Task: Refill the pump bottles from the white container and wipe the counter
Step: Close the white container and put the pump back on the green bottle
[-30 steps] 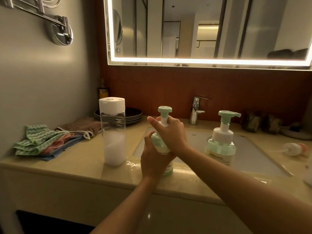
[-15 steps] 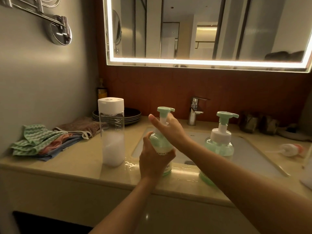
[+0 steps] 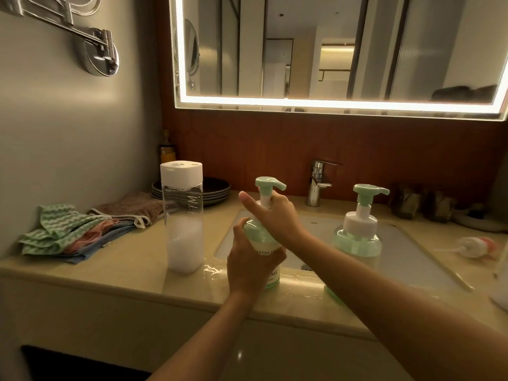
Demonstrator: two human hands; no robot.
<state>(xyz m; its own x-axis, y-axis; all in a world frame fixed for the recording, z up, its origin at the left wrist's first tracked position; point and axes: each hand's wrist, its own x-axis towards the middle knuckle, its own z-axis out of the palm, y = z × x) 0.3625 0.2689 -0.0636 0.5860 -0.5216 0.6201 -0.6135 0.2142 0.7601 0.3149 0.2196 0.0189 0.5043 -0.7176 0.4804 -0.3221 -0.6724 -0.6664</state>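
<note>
The body of the upright pump bottle (image 3: 261, 237) is gripped by the left hand (image 3: 251, 266); its collar, directly above, is gripped by the right hand (image 3: 275, 215).

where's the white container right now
In the head view the white container stands upright on the counter, left of the sink, between the pile of cloths and the nearer pump bottle.

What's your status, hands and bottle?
Left hand grips near pump bottle by the body, right hand grips its pump neck. Bottle upright on the wet counter. White container capped, standing apart at left. Nothing blocking.
</note>
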